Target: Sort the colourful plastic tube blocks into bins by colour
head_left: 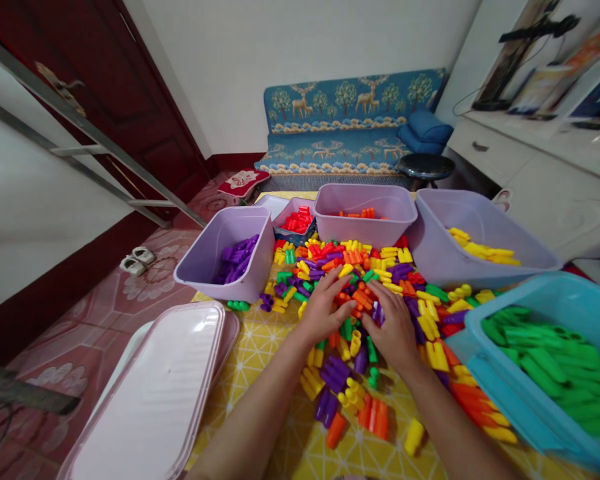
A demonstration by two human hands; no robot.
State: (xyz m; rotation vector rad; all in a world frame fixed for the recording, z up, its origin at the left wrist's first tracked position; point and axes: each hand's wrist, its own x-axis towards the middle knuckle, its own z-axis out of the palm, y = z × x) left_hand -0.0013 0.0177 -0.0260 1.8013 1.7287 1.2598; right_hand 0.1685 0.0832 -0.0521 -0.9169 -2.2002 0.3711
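Note:
My left hand [325, 310] and my right hand [393, 327] rest on a heap of plastic bullet-shaped building pieces, one on each side of a cluster of orange pieces [363, 298]. The fingers of both hands are spread and curve around this cluster; some touch the pieces, and neither hand shows a firm grip. Purple pieces [336, 373], yellow pieces [429, 319] and green pieces [373, 379] lie mixed about my hands. Several pieces are joined side by side. My palms hide part of the heap.
Around the heap stand bins of purple [185, 270], red [280, 217], orange [325, 230] and yellow pieces [535, 250], and a blue bin [480, 317] of green ones. Pale lids [155, 393] lie at the left on the yellow patterned tablecloth [250, 353]. Behind is a blue sofa [330, 143].

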